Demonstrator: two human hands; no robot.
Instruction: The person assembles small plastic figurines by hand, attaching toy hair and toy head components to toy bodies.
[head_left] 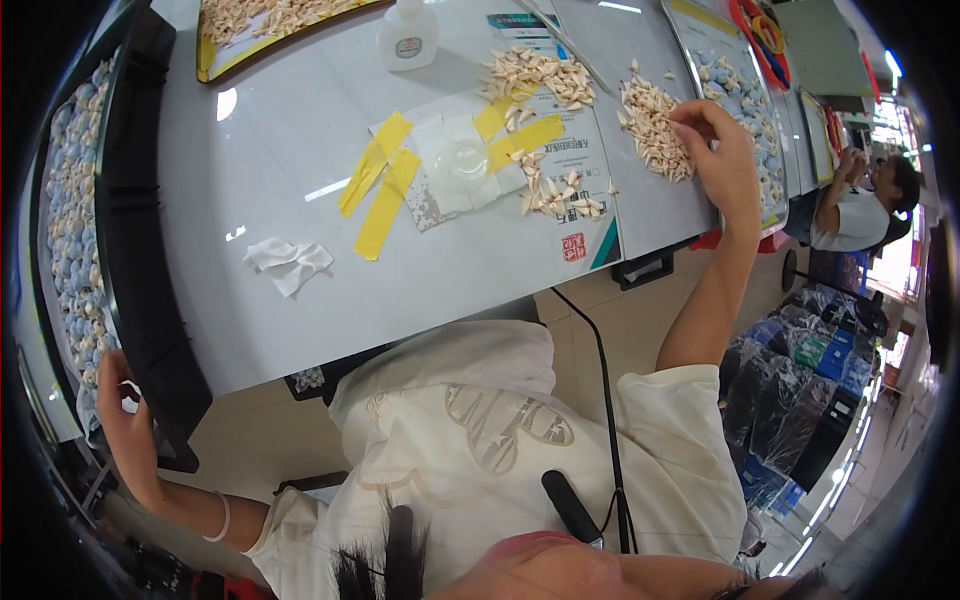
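Observation:
At the right of the table my right hand (722,160) bends over a pile of small beige pointed pieces (652,135). Its thumb and forefinger come together at the pile's edge; whatever is between them is too small to make out. Far to the left, my left hand (125,410) reaches over the near end of a black tray (150,230) full of small round blue and white pieces (75,190). The left fingers are curled in at those pieces, and what they pinch is hidden.
A small clear round dish (461,164) sits mid-table, between yellow tape strips (388,205). More beige pieces (540,78) lie beyond and beside it. A white bottle (408,38), crumpled tissue (288,263) and a tray of blue pieces (735,95) stand around. Another person (865,205) sits far right.

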